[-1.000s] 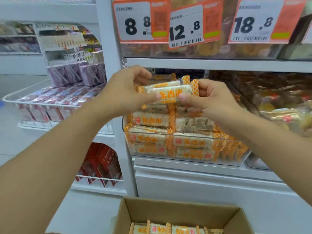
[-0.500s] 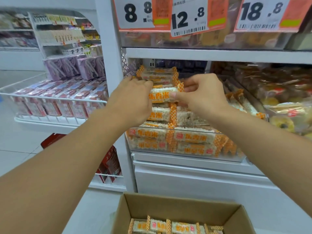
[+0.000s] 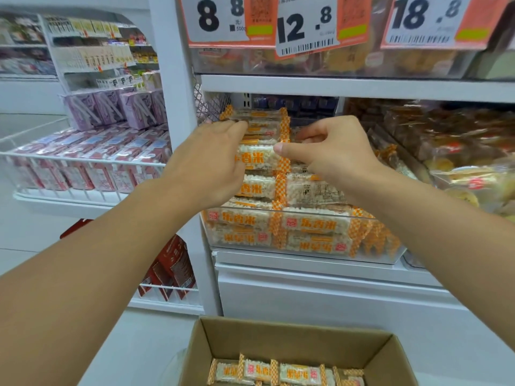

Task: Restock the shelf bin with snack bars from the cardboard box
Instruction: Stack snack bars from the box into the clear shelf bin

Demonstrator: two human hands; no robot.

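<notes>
Both hands [image 3: 211,160] [image 3: 331,154] hold snack bar [image 3: 259,158] — lengthwise left-right.

Snack bars [image 3: 255,160] in the clear shelf bin [image 3: 306,253]: white puffed-rice look, orange lettering, orange-and-white checkered wrapper ends, small red logo square. Same pattern on the bars in the plain brown cardboard box [image 3: 295,339] below the bin. Price tags [image 3: 306,22] above the bin: white, black digits, orange edge, green strip. Left of the bin: purple cartons [image 3: 117,108], pink-and-white packs [image 3: 92,160], red packs [image 3: 172,268] lower down. Shelf frame [image 3: 334,86] white.
</notes>
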